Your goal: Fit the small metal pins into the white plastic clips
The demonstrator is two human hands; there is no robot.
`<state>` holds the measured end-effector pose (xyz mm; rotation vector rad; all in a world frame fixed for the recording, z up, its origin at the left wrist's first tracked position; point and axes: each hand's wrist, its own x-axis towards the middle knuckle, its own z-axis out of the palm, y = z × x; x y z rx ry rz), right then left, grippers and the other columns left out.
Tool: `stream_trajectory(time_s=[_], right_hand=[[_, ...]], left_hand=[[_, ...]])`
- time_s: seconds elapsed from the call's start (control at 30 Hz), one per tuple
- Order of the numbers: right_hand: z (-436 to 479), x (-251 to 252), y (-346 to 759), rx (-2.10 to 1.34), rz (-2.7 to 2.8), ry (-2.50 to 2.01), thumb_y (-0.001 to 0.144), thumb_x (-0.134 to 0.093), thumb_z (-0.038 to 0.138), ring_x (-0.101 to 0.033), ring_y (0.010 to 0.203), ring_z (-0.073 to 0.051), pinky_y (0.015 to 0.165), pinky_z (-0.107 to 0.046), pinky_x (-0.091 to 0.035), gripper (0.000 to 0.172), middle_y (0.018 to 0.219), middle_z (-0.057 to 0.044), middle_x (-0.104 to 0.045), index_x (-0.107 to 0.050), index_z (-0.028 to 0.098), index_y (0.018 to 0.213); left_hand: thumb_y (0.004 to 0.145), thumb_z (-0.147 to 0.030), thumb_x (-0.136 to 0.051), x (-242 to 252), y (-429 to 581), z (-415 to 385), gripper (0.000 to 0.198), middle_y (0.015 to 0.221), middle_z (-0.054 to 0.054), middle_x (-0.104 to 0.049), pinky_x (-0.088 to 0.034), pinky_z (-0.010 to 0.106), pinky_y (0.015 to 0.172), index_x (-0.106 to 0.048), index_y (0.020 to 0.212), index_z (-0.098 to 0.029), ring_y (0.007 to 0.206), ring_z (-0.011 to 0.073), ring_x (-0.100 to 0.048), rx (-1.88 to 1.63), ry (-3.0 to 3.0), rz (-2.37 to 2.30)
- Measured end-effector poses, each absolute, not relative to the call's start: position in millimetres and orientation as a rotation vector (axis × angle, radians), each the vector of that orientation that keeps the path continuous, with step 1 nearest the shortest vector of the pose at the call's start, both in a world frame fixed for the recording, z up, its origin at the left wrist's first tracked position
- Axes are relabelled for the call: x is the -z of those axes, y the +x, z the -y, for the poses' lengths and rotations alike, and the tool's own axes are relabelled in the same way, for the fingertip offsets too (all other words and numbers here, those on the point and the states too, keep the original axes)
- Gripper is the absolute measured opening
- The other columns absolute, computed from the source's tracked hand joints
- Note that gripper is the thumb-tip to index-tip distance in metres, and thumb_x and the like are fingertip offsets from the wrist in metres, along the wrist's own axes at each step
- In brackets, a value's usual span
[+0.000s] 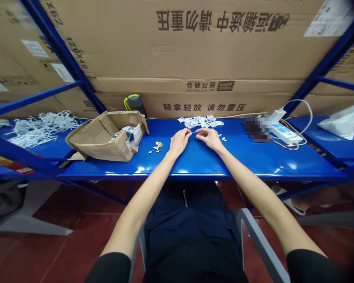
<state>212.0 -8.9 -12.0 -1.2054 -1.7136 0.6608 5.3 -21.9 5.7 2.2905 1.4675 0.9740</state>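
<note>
My left hand (179, 142) is over the blue table, its fingers pinched on one end of a thin reddish piece (194, 133). Facing it, my right hand (209, 138) has its thumb and fingertips closed at the other end of this piece; exactly what they grip is too small to make out. Behind both hands lies a pile of white plastic parts (199, 121). Several small brass-coloured metal parts (157, 147) lie left of my left hand. Tiny white pieces (224, 138) are scattered just right of my right hand.
An open cardboard box (103, 147) with items inside stands at the left, a dark bottle (137, 104) behind it. A white power strip (286, 133) with cables and a blurred dark object (256, 130) are at the right. Blue shelf posts rise at both sides.
</note>
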Motion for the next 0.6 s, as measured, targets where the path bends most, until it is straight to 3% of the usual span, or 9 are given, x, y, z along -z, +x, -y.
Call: stream_trajectory(time_s=[0.17, 0.43, 0.6], right_hand=[[6.5, 14.4, 214.5, -0.745, 1.635, -1.171, 0.079, -0.083, 0.035, -0.081, 0.093, -0.028, 0.098, -0.045, -0.063, 0.020, 0.094, -0.006, -0.085, -0.084, 0.022, 0.093], [5.6, 15.0, 212.9, -0.908, 1.501, -1.092, 0.069, -0.091, 0.047, -0.081, 0.091, -0.030, 0.089, -0.046, -0.066, 0.040, 0.089, -0.008, -0.084, -0.078, 0.021, 0.096], [6.5, 12.6, 212.1, -0.908, 1.531, -1.036, 0.067, -0.093, 0.048, -0.081, 0.105, -0.033, 0.102, -0.049, -0.063, 0.037, 0.100, -0.008, -0.085, -0.078, 0.023, 0.089]], left_hand=[[0.109, -0.029, -0.057, -5.3, 5.0, 21.9, 0.017, 0.120, 0.005, -0.078, -0.053, 0.032, 0.098, -0.073, 0.113, -0.025, 0.116, 0.0251, -0.071, -1.020, 2.297, -1.410], [0.110, -0.028, -0.056, -7.4, 6.1, 23.2, 0.018, 0.121, 0.003, -0.079, -0.052, 0.031, 0.099, -0.074, 0.113, -0.025, 0.117, 0.0237, -0.071, -1.001, 2.300, -1.381], [0.109, -0.028, -0.057, -4.5, 5.7, 20.4, 0.019, 0.120, 0.003, -0.081, -0.053, 0.032, 0.098, -0.075, 0.113, -0.025, 0.114, 0.0247, -0.073, -1.026, 2.241, -1.369]])
